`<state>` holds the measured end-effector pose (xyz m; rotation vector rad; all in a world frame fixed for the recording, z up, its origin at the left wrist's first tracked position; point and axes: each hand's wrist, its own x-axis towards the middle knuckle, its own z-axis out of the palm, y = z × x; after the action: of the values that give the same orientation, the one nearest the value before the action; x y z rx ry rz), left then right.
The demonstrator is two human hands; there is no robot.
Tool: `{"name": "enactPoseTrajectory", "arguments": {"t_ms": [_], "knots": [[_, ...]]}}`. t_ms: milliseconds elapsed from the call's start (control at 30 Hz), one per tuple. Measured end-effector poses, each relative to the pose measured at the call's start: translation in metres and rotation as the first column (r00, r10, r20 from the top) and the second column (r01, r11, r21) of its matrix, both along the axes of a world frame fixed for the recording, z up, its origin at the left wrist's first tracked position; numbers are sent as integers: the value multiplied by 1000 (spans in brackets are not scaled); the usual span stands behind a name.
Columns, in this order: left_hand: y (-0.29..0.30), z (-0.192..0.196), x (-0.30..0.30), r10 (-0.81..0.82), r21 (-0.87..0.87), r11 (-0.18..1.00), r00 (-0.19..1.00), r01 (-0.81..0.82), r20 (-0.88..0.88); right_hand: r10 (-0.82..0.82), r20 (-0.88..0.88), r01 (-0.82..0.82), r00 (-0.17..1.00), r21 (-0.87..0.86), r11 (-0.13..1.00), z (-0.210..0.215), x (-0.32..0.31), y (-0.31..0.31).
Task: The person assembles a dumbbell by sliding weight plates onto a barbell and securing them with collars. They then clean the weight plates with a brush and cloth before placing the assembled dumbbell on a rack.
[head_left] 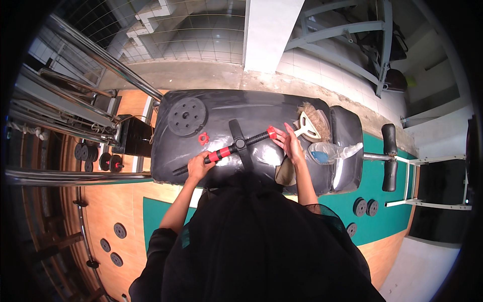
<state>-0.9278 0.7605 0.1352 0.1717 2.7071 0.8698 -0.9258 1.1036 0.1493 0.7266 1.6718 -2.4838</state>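
A dumbbell bar with a red-and-black grip (219,154) slants over the black padded bench (287,103). My left hand (198,168) is closed round its grip near the left end. Midway along the bar sits a black weight plate (240,144), seen nearly edge-on. At the bar's upper right end is a red star nut (272,132). The thumb and fingertips of my right hand (290,146) are on this nut, with the index finger reaching past it. A second red star nut (203,138) lies loose on the bench, beside a large grey weight plate (187,116).
A cream-handled brush (308,126) and a clear plastic bottle (332,152) lie right of my right hand. A greyish cloth (285,172) is by my right wrist. Several small plates (119,230) rest on the floor. Chrome rails (100,53) stand left; a white frame (432,159) stands right.
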Motion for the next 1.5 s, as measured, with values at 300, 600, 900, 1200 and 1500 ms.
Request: {"name": "enactPoseTrajectory", "arguments": {"t_ms": [300,600,900,1200,1500], "knots": [[10,7,4,40,15,999,998,-41,40,-118,77,129,990,-170,977,14,-5,-22],[12,5,1,10,8,1000,1000,-10,-10,-240,95,245,966,-44,968,-10,-9,-15],[10,-1,5,32,28,999,999,-31,-25,-169,67,166,983,43,985,15,-6,-29],[11,2,2,16,1,1000,1000,-16,-17,-46,60,46,997,4,999,9,-4,-32],[7,1,7,46,32,998,997,-49,66,-100,47,102,994,-31,994,-8,-5,-51]]}}
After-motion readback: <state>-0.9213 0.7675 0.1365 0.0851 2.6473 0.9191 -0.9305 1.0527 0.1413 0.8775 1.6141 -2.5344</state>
